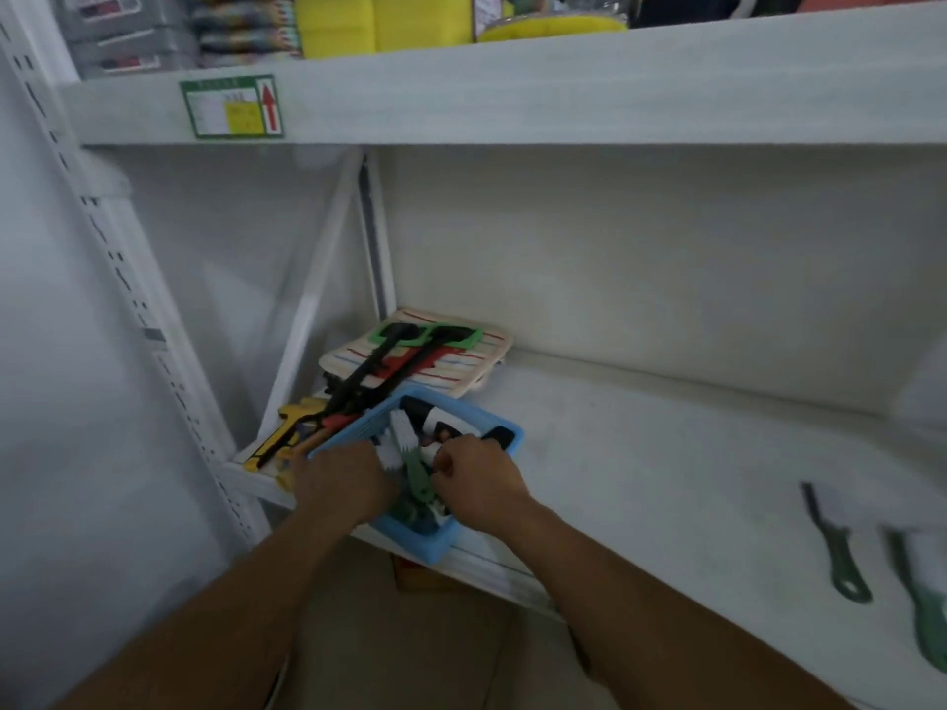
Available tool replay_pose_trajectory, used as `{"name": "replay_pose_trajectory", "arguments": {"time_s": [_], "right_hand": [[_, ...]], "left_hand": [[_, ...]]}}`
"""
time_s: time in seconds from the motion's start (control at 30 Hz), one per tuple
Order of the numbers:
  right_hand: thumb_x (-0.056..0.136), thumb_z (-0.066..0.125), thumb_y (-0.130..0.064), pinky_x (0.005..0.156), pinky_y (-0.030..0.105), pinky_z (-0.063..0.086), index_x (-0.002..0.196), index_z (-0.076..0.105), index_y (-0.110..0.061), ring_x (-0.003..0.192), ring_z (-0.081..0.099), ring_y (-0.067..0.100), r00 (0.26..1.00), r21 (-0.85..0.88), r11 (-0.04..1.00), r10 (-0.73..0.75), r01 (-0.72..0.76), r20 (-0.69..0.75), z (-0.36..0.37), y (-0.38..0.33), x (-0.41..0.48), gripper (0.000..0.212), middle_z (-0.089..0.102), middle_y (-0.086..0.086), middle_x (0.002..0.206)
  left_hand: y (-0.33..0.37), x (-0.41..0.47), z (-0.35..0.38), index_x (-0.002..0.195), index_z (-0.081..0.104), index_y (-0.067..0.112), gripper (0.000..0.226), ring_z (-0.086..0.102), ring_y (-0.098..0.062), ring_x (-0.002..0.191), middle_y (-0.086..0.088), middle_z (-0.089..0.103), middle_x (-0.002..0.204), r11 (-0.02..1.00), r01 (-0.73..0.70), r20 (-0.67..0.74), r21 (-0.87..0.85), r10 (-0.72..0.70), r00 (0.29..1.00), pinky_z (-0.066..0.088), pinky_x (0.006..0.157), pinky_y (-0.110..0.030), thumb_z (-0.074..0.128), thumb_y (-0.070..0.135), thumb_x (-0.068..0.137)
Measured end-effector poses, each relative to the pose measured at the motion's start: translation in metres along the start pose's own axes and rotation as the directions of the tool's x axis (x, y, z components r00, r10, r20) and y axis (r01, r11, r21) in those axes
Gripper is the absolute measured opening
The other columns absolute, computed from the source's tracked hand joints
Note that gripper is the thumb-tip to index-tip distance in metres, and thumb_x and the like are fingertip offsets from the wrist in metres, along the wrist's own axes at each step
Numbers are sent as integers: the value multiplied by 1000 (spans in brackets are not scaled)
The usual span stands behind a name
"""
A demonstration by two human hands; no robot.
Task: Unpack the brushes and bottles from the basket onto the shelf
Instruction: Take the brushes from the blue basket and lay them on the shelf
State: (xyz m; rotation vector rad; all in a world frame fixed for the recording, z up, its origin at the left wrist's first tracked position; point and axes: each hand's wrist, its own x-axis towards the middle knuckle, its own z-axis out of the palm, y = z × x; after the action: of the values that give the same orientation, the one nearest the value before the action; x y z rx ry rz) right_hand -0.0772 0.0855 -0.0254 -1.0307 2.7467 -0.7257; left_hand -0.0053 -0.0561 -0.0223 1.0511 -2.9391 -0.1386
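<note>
A light-blue basket (464, 409) sits on the white shelf (666, 453) near its front left edge. Inside it lie green-handled brushes (417, 476) with white bristles and white bottles with black caps (440, 427). My left hand (341, 481) reaches into the basket's left side, its fingers curled down among the items; what it grips is hidden. My right hand (479, 476) is closed over items in the basket's middle, next to a green brush handle. Two green-handled brushes (838, 548) lie on the shelf at the far right.
Behind the basket, black, red and yellow long-handled tools (358, 381) lie on a striped cloth pack (446, 351). The upper shelf (512, 94) carries yellow sponges (379, 17) and a green price label (230, 107). A perforated white upright (128, 299) stands at the left.
</note>
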Motion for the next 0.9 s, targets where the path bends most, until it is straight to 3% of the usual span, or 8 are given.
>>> {"name": "replay_pose_trajectory", "arguments": {"time_s": [0.13,0.33,0.43,0.5,0.57,0.63,0.8,0.9], "right_hand": [[85,63,-11,85,41,48,97,63,-10,94,63,31,998,-172,985,38,-28,55,23,-14,26,12,65,13,105],[83,67,-15,92,43,45,105,61,-12,100,63,30,990,-151,981,133,-125,49,40,-9,47,23,68,12,108],[81,64,-9,85,43,55,104,64,-7,93,67,31,975,39,974,221,-222,30,37,-8,52,23,69,14,103],[82,57,-5,72,36,58,96,69,-1,85,68,30,964,229,937,261,-263,38,30,-4,52,18,70,16,95],[82,53,-2,59,32,53,82,69,3,72,66,26,953,419,862,302,-286,30,17,3,45,17,69,13,81],[84,55,-3,53,30,48,77,70,1,63,61,23,932,598,747,363,-291,0,2,16,30,17,64,11,71],[89,64,-5,43,22,42,83,75,-2,45,51,12,880,933,287,471,-219,61,-50,74,-40,12,62,6,59],[91,62,-2,42,23,44,86,73,-2,46,51,13,833,980,153,553,-127,22,-81,127,-86,13,61,5,60]], "left_hand": [[6,10,19,99,68,33,60,54,-25,117,3,68,113,992,-27,97,123,15,995,21,106,-55,35,78,75],[9,24,27,108,63,34,67,42,-29,129,-1,60,130,996,1,225,91,-21,974,16,105,-58,49,75,58],[11,28,19,104,63,32,57,49,-29,122,-1,64,117,999,19,268,31,-27,963,19,108,-59,51,67,60],[10,25,11,81,63,27,38,58,-23,97,2,63,91,998,44,162,-44,-36,986,36,96,-50,46,60,72],[8,17,2,66,56,20,36,58,-17,71,3,59,72,981,55,39,-184,-48,998,41,65,-31,47,51,82],[7,7,-9,70,56,12,39,58,-19,62,-2,60,67,948,49,-66,-314,-73,995,35,50,-27,50,47,85],[54,-35,-26,73,51,15,28,59,-22,57,-7,63,64,830,-165,-199,-532,67,978,38,49,-31,58,39,86],[115,-57,-16,71,44,17,26,57,-26,57,-8,59,63,810,-280,-169,-515,223,960,40,51,-34,52,36,88]]}}
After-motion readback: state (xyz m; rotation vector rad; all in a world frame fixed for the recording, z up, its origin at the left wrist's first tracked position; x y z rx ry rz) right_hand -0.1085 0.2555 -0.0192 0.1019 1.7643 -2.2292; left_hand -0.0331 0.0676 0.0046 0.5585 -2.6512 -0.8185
